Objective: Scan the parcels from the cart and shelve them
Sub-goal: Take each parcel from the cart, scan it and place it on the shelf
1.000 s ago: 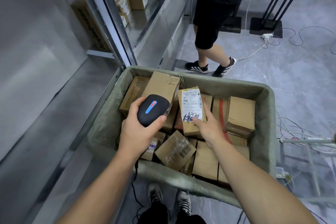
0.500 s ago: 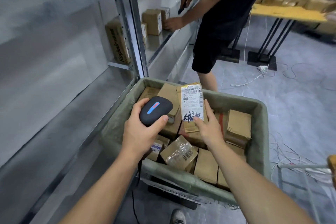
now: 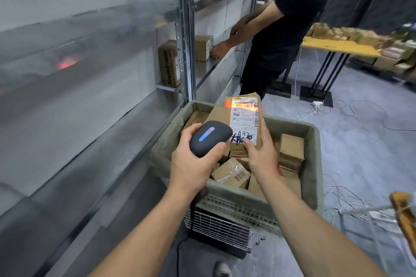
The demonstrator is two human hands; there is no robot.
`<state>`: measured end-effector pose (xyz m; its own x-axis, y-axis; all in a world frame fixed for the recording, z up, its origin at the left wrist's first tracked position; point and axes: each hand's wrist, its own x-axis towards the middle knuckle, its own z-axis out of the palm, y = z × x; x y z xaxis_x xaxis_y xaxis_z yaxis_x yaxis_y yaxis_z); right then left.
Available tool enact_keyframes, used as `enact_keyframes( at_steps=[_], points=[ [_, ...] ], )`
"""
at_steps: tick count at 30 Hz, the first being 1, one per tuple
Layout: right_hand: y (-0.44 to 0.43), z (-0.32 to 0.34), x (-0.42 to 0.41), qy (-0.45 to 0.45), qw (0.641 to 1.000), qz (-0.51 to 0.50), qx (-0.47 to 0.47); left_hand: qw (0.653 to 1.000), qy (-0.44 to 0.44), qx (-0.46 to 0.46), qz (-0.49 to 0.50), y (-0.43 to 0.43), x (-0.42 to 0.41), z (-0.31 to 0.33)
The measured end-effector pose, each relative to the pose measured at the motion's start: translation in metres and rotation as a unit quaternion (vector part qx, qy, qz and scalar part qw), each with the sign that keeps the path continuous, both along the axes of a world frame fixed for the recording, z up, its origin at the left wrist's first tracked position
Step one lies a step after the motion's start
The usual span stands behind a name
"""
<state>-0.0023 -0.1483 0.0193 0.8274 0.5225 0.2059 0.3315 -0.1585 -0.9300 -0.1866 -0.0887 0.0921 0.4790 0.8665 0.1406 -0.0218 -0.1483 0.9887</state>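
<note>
Shelf just beside cart rim

A metal shelf runs along the left of the frame, its near bay open to the aisle. An upright post and a brown box close that bay at upper centre. A person in black stands beyond. A cart packed with parcels fills the centre. Cables cross the floor at right.

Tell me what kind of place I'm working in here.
Most likely a parcel sorting or pickup depot: metal shelving holding boxes, a cart full of cardboard parcels, and a handheld scanner lighting a labelled parcel.
</note>
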Motion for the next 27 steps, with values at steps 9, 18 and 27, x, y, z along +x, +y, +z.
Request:
enact_keyframes(
  at_steps=[9,18,27],
  points=[
    [-0.026,0.020,-0.028,-0.009,1.000,-0.015,0.019,0.999,-0.040,-0.035,0.008,-0.038,-0.032,0.011],
    [-0.050,0.020,-0.028,0.013,0.999,0.023,0.020,0.998,-0.039,-0.010,0.047,-0.083,-0.043,0.024],
    [-0.071,0.041,-0.041,0.001,0.993,0.115,0.012,0.988,-0.013,0.034,0.152,-0.131,-0.064,0.028]
  ],
)
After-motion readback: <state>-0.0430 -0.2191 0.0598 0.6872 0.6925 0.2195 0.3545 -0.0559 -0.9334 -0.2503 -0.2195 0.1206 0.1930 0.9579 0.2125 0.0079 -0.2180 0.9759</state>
